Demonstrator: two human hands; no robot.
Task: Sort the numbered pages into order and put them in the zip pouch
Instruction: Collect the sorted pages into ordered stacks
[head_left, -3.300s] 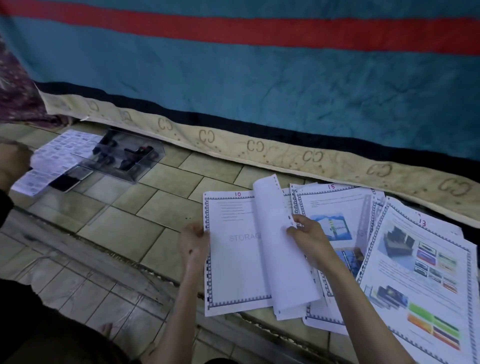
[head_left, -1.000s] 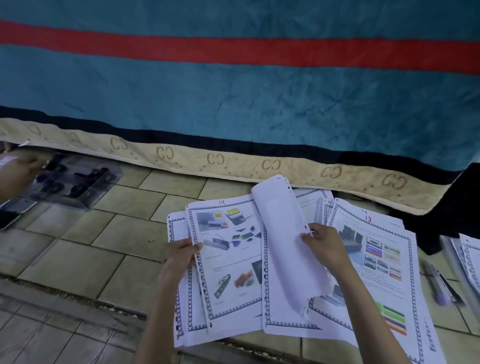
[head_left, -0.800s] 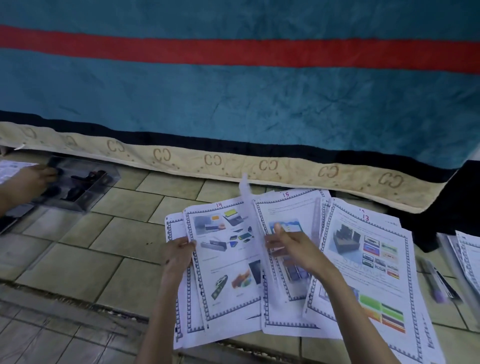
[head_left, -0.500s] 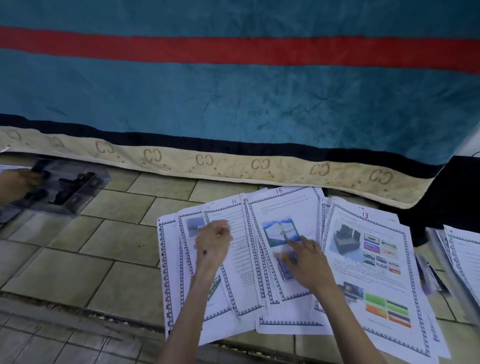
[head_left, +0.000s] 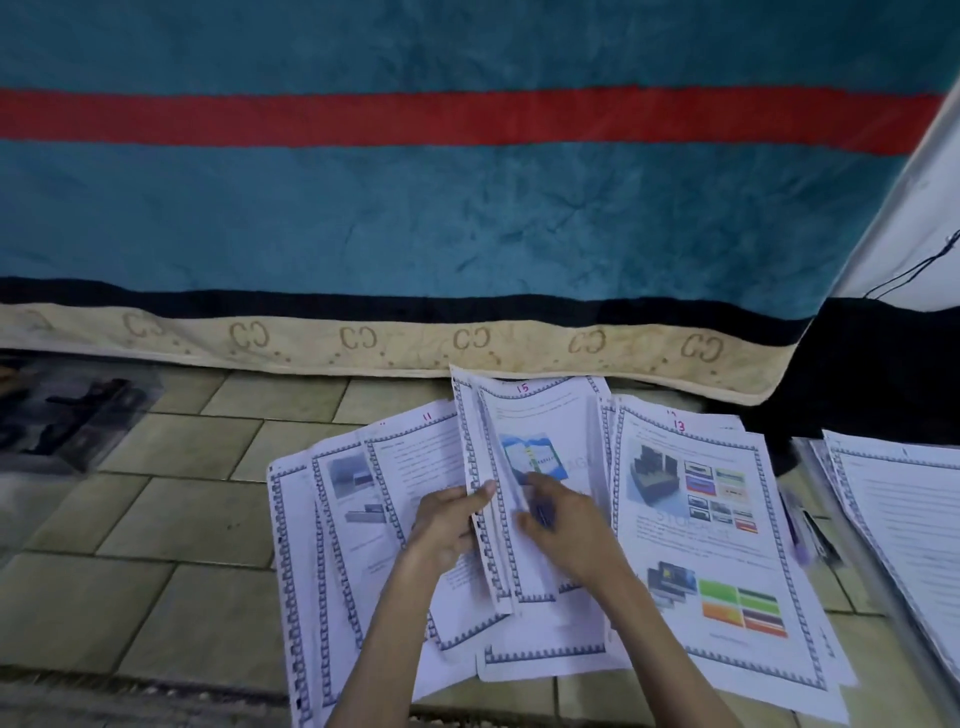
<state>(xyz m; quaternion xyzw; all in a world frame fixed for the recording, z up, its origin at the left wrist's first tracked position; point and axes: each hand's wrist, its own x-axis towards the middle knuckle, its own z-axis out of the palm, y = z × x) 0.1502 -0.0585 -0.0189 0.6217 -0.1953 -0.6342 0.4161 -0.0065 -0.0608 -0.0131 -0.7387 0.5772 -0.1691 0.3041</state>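
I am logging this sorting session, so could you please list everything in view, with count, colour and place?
numbered pages: count unclear, white with blue borders, fanned overlapping on the floor; 11, 13 and 15 readable.
second pile of pages: count unclear, white, right edge.
pens: number unclear, purple and dark, between the two piles.
clear plastic item with dark contents: one, blurred, far left.
blanket: one, teal with red stripe and beige hem, hanging behind.
tiled floor: beige.
left hand: pinches the left edge of page 15.
right hand: curled fingers on page 15.
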